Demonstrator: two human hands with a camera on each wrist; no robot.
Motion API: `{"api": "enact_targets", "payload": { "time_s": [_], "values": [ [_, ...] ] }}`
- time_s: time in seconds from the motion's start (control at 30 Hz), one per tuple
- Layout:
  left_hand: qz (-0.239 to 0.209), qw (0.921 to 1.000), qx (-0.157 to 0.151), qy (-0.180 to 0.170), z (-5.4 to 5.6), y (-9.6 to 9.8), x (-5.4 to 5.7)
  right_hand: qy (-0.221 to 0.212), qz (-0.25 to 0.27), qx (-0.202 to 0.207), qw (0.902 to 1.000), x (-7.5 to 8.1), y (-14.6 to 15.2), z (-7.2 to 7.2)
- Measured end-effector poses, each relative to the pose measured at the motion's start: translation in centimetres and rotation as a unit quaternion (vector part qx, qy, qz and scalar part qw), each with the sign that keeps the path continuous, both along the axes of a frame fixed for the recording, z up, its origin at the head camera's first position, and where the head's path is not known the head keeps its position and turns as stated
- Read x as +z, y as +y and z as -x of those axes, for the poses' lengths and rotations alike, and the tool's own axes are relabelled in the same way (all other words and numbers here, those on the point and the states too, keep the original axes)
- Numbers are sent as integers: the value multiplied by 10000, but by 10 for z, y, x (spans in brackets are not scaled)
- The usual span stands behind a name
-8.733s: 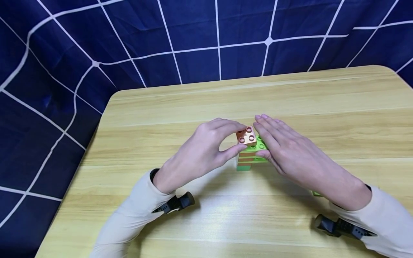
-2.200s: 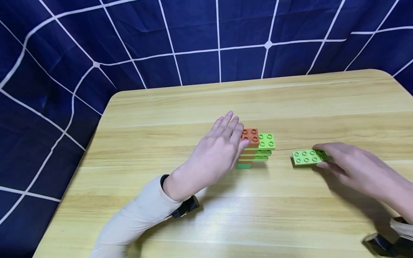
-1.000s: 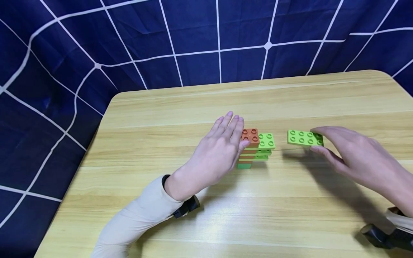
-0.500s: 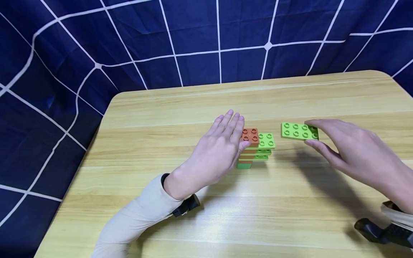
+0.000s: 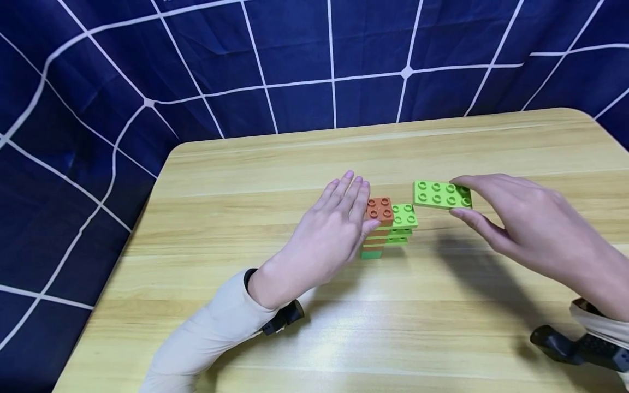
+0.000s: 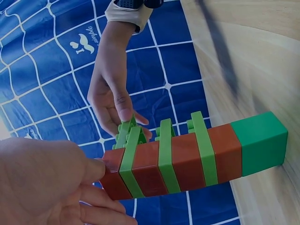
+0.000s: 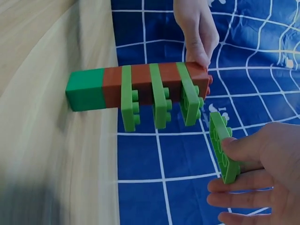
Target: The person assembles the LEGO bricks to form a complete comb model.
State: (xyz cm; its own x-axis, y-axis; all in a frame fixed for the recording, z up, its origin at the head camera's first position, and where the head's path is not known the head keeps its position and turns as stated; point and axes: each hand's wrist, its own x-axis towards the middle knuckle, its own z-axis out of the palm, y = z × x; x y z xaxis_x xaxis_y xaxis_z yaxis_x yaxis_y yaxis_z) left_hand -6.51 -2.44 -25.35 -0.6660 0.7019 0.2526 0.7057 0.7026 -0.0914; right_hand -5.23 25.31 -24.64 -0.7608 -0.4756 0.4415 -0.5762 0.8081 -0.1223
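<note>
A tower of toy building blocks stands upright on the table, with a dark green block at its foot. Above it, reddish-brown bricks alternate with light green plates that jut out to the right. The topmost brown brick shows its studs. Flat and straight-fingered, my left hand touches the left side of that brick, thumb by its front corner. My right hand pinches one end of a loose light green plate between thumb and fingers, raised beside the tower's top with studs facing up.
The wooden table has a rounded back edge. Behind it and at the left hangs a dark blue curtain with white grid lines. Each wrist carries a black camera, such as the left wrist camera.
The top brown brick, earlier under both hands, now sits on the tower. My right hand has lifted the loose green plate off the table and moved it left, nearer the tower. My left hand stays put lately.
</note>
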Motion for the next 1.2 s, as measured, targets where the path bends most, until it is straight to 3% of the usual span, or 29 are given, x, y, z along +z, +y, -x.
{"api": "enact_targets", "payload": {
  "time_s": [0.17, 0.5, 1.2],
  "values": [
    [-40, 10000, -9, -31, 0, -1, -1, 80, 18, 200, 9998, 4, -8, 2],
    [26, 9990, -2, -435, 0, -2, 2, 230, 86, 600, 9979, 10, -21, 4],
    [-30, 9984, -13, -566, 1, -3, 2, 384, 179, 1138, 9926, 12, -36, 7]
  ]
}}
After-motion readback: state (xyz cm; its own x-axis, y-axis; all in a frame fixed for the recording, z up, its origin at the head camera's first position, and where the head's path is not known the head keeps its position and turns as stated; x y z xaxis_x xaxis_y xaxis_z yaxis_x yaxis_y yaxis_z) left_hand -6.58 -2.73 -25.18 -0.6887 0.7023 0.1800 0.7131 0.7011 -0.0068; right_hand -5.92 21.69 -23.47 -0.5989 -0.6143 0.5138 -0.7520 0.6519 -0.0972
